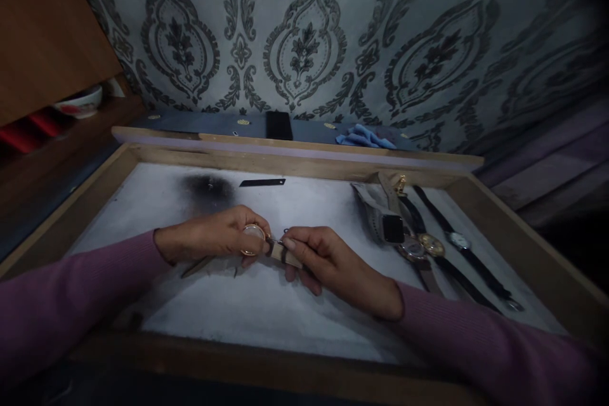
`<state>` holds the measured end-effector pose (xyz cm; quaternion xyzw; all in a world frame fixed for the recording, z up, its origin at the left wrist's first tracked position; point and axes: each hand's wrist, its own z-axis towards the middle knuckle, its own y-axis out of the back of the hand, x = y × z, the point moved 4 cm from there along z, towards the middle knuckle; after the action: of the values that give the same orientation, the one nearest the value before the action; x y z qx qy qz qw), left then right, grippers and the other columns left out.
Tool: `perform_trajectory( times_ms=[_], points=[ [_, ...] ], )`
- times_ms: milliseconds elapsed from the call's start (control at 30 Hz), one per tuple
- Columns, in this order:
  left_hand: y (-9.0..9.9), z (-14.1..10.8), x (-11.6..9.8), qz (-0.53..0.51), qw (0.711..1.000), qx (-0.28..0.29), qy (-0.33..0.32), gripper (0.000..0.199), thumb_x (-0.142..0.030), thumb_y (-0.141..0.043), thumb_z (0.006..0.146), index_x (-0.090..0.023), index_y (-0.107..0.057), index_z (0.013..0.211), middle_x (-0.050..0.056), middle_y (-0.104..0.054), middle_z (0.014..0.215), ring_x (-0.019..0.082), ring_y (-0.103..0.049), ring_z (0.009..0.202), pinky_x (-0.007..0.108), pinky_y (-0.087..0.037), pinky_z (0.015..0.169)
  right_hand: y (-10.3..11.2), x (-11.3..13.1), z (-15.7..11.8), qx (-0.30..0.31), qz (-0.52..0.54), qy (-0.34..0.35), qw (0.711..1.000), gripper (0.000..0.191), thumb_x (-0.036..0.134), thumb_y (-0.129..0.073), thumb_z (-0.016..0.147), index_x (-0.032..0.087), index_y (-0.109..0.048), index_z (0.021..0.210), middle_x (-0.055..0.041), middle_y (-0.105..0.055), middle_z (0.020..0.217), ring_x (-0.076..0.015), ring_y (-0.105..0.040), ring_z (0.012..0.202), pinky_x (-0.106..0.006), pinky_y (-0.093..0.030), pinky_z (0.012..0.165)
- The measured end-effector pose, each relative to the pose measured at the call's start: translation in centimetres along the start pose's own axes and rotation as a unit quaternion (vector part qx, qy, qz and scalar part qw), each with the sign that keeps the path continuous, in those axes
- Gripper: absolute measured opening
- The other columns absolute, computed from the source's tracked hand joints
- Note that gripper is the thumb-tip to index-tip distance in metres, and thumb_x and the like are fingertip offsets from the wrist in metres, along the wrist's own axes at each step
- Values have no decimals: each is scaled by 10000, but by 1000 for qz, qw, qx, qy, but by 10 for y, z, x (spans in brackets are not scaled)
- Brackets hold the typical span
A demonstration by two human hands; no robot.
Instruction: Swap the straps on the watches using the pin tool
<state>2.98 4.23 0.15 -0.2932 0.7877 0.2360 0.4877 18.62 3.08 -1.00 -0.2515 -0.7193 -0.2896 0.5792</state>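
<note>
A wristwatch (254, 239) with a round gold-coloured case and a beige strap is held between my two hands over the tray. My left hand (219, 233) pinches the case, its thumb lying across the face. The strap (284, 254) is gripped by my right hand (323, 255), thumb on top and fingers beneath. A small ring-shaped metal bit shows above the right fingertips; I cannot make out what it is. Below my left hand, part of a thin brown strip (196, 266) rests on the white surface, the rest hidden by the hand.
A wooden-sided tray (304, 157) with a white bottom surrounds the work. A dark blade (262, 183) lies near its back. Several watches, one with a square black face (392, 228), lie at the right. Behind the tray are a black object (278, 125) and a blue cloth (364, 136).
</note>
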Motion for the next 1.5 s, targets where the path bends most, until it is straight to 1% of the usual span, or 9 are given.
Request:
perform_trajectory(
  times_ms=[133, 233, 500, 667, 800, 900, 1233, 1400, 1500],
  points=[
    [0, 0, 1, -17, 1000, 0, 10, 68, -219, -596, 690, -155, -573, 697, -47, -534, 520, 86, -386, 494, 233, -266, 494, 1, -3, 1, 3, 11, 11, 1000, 323, 376, -454, 961, 144, -561, 761, 7, -618, 629, -24, -399, 366, -178, -319, 386],
    [0, 1, 3, -34, 999, -4, 26, 97, -199, -635, 646, -163, -568, 706, -58, -539, 518, 86, -418, 494, 222, -293, 493, 1, -4, 1, -2, 16, 17, 1000, 330, 380, -458, 962, 144, -561, 756, 3, -622, 628, -23, -411, 368, -175, -322, 380],
    [1, 0, 3, -54, 997, -14, 46, 152, -212, -675, 621, -167, -571, 722, -64, -548, 516, 86, -436, 487, 214, -305, 484, 2, -2, 2, -11, 19, 0, 1000, 335, 398, -468, 954, 134, -574, 778, 1, -623, 639, -19, -418, 378, -176, -325, 394],
    [2, 1, 2, -44, 998, -11, 36, 127, -189, -665, 615, -164, -575, 701, -66, -532, 521, 84, -421, 496, 216, -299, 492, 2, -1, 1, -12, 32, -8, 999, 310, 393, -490, 941, 138, -574, 785, 0, -627, 640, -27, -421, 385, -184, -322, 401],
    [2, 1, 2, -31, 999, -10, 31, 110, -187, -653, 624, -166, -565, 685, -70, -515, 507, 86, -412, 494, 222, -301, 504, 2, -2, 1, -9, 41, -10, 999, 304, 438, -570, 893, 140, -579, 830, 12, -623, 618, -28, -403, 378, -178, -303, 386],
    [2, 1, 1, -23, 999, -10, 29, 113, -205, -655, 636, -164, -564, 688, -72, -505, 512, 84, -398, 493, 225, -284, 500, 3, -2, 1, -16, 36, -11, 999, 315, 452, -601, 870, 141, -580, 823, 21, -610, 600, -28, -389, 374, -177, -293, 379],
    [3, 1, 6, -24, 999, -2, 22, 158, -259, -677, 658, -156, -561, 686, -69, -481, 528, 76, -371, 505, 241, -248, 503, 3, 2, -1, -20, 20, 7, 1000, 259, 386, -573, 902, 145, -576, 808, 27, -594, 612, -22, -377, 386, -179, -289, 376],
    [3, 1, 5, -28, 999, -1, 15, 178, -276, -687, 654, -153, -564, 688, -69, -470, 528, 78, -369, 507, 245, -249, 511, 3, 2, -1, -27, 17, 9, 999, 278, 403, -572, 901, 145, -579, 800, 24, -597, 614, -21, -387, 388, -179, -294, 379],
    [3, 1, 3, -23, 1000, 6, 9, 174, -287, -677, 676, -153, -567, 696, -64, -473, 530, 81, -368, 511, 246, -249, 513, 3, 1, 0, -33, 15, 7, 999, 286, 414, -570, 901, 146, -581, 801, 23, -598, 619, -24, -392, 394, -179, -302, 385]
  ],
)
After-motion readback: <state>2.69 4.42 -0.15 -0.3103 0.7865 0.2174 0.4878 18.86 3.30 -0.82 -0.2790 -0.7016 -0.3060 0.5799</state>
